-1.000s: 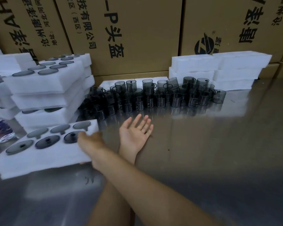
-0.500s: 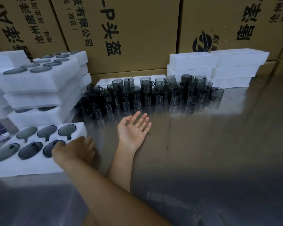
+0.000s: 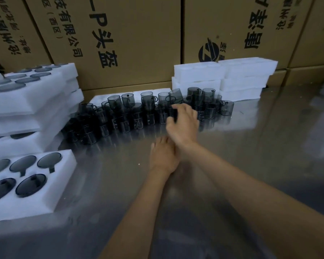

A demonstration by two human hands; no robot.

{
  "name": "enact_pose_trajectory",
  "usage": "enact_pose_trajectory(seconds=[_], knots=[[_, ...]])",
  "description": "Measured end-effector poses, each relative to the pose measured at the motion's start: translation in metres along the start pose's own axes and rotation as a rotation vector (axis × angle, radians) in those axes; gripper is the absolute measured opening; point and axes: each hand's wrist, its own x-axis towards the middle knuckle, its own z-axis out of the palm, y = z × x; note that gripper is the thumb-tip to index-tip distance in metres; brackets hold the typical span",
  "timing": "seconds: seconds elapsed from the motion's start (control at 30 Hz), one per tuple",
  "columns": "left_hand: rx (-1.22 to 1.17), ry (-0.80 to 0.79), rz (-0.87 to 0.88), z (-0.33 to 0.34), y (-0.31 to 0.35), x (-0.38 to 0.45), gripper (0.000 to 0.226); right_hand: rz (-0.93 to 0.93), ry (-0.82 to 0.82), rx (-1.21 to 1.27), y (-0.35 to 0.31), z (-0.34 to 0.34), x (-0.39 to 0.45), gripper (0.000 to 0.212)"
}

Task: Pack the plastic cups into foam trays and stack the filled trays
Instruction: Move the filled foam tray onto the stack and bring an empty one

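The filled foam tray [image 3: 29, 181] now lies flat on the steel table [image 3: 251, 156] at about 9 o'clock, its long axis running left to right and slightly away, the dark cups seated in its holes with their mouths up. Half a second ago the right hand was resting on its near-right corner; that hand has let go. The right hand [image 3: 183, 123] has swung over to 12 o'clock and now reaches into the row of loose smoky cups [image 3: 148, 111], fingers curled down at the front cups; whether it grips one cannot be told through the blur. The left hand [image 3: 163, 156], earlier palm-up, now lies back-up on the table just under the right wrist, fingers loosely bent and holding nothing. Stacked filled trays [image 3: 26, 101] stand at 10 o'clock, empty foam trays [image 3: 224, 79] at 1 o'clock, against cardboard cartons [image 3: 138, 34].
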Motion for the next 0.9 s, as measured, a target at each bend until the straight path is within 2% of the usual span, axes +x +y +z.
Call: enact_pose_trajectory(seconds=[0.1, 0.3, 0.43, 0.57, 0.7, 0.8, 0.9], knots=[[0.005, 0.084, 0.008, 0.009, 0.01, 0.024, 0.033, 0.002, 0.201, -0.068, 0.043, -0.019, 0.031, 0.044], [0.058, 0.009, 0.158, 0.016, 0.013, 0.079, 0.016, -0.025, 0.236, -0.253, 0.101, -0.053, 0.117, 0.052], [-0.022, 0.037, 0.101, 0.027, 0.008, 0.109, 0.039, 0.003, 0.186, -0.434, 0.13, -0.07, 0.18, 0.063], [-0.058, 0.05, 0.099, 0.036, 0.002, 0.127, 0.04, -0.005, 0.061, -0.568, 0.142, -0.074, 0.238, 0.073], [-0.056, 0.052, 0.08, 0.043, -0.003, 0.14, 0.041, 0.025, -0.067, -0.598, 0.143, -0.071, 0.287, 0.079], [-0.085, 0.055, 0.06, 0.042, -0.005, 0.147, 0.042, 0.064, -0.125, -0.597, 0.148, -0.061, 0.306, 0.073], [-0.133, 0.053, 0.072, 0.041, -0.006, 0.147, 0.046, 0.08, -0.071, -0.663, 0.15, -0.048, 0.311, 0.064]])
